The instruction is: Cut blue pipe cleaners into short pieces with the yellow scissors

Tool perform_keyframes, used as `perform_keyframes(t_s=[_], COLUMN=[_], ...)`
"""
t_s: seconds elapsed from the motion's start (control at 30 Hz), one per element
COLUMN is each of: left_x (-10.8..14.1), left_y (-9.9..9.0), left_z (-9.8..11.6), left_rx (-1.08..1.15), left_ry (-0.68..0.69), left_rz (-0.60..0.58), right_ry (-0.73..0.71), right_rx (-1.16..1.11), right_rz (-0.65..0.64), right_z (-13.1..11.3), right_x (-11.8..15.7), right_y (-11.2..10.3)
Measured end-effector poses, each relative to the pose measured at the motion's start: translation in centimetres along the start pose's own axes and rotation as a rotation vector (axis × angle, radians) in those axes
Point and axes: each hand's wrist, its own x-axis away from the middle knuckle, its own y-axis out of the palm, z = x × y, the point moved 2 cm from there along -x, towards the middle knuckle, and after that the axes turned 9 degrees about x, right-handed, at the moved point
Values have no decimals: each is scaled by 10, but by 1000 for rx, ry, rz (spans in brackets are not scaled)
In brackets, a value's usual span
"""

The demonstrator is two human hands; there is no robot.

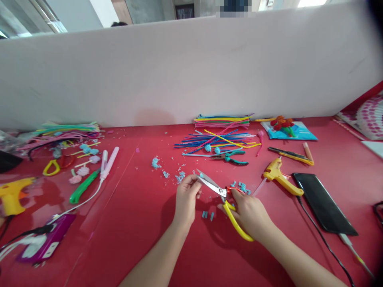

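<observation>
My right hand (pixel 247 207) is closed round the handles of a pair of scissors (pixel 220 191) with yellow and red grips. The scissor blades are parted and point up and left toward my left hand (pixel 188 195). A small light-blue piece (pixel 201 175) sits between the blades, close to the pinched fingertips of my left hand. Short blue cut pieces (pixel 205 215) lie below the blades, and more (pixel 243 187) lie beside my right hand. Blue fluff clippings (pixel 180 177) are scattered just beyond my left hand.
Colored pipe cleaners (pixel 221 139) and teal-handled pliers (pixel 231 158) lie beyond the scissors. A yellow glue gun (pixel 281 177) and black phone (pixel 324 203) are right. A purple power strip (pixel 49 241), green cutter (pixel 85 186) and another glue gun (pixel 14 195) are left. A white partition (pixel 179 71) stands behind.
</observation>
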Motion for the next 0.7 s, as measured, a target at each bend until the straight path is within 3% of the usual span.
perform_keyframes(t_s=[0.33,0.7], left_x=[0,0], left_y=[3,3], left_z=[0,-2], left_rx=[102,148], left_ry=[-34,-32], left_rz=[-9,-29], right_ry=[-9,-26], right_rx=[-5,38], right_rz=[-35,8], right_z=[-1,0], right_x=[0,0], right_y=[1,4])
